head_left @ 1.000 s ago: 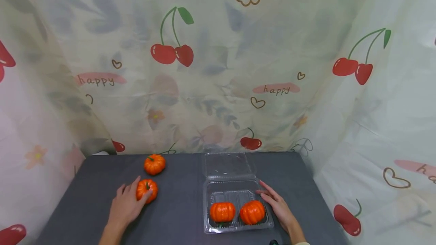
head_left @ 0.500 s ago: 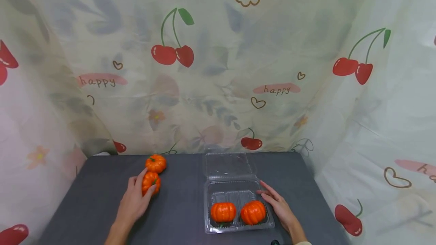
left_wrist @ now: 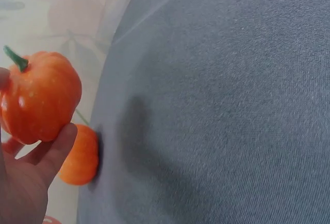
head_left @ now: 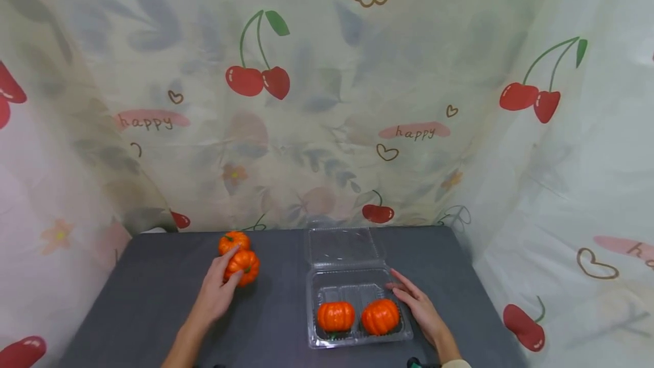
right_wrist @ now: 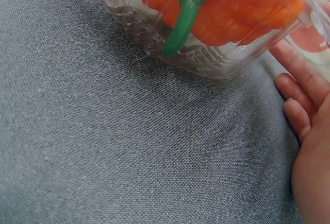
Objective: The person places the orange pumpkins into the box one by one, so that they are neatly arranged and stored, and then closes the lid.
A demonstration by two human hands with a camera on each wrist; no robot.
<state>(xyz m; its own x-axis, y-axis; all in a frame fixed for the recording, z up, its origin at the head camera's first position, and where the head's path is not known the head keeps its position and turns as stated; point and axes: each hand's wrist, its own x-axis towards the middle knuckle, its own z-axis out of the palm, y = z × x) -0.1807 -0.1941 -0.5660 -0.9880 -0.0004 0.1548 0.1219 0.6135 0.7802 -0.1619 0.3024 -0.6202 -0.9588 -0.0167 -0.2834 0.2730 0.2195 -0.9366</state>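
My left hand (head_left: pixel 216 294) grips a small orange pumpkin (head_left: pixel 248 266) with a green stem, thumb on the near side and fingers on the far side. In the left wrist view this pumpkin (left_wrist: pixel 44 100) is raised off the table, its shadow on the cloth. Another pumpkin (head_left: pixel 231 241) sits just behind it, partly covered in the head view. My right hand (head_left: pixel 423 314) lies at the right side of a clear plastic clamshell box (head_left: pixel 310 314), fingers extended along its wall. Two pumpkins, one left (head_left: pixel 335 317) and one right (head_left: pixel 380 318), lie side by side in the box's near half.
The box's clear lid (head_left: pixel 341 247) is folded back toward the rear edge. Dark grey cloth covers the table (head_left: pixel 278 311). A curtain (head_left: pixel 317 101) printed with cherries and hearts encloses the back and sides.
My left hand has lifted the pumpkin and carried it rightward and away from me, now overlapping the rear pumpkin in view. The right hand has stayed beside the box.
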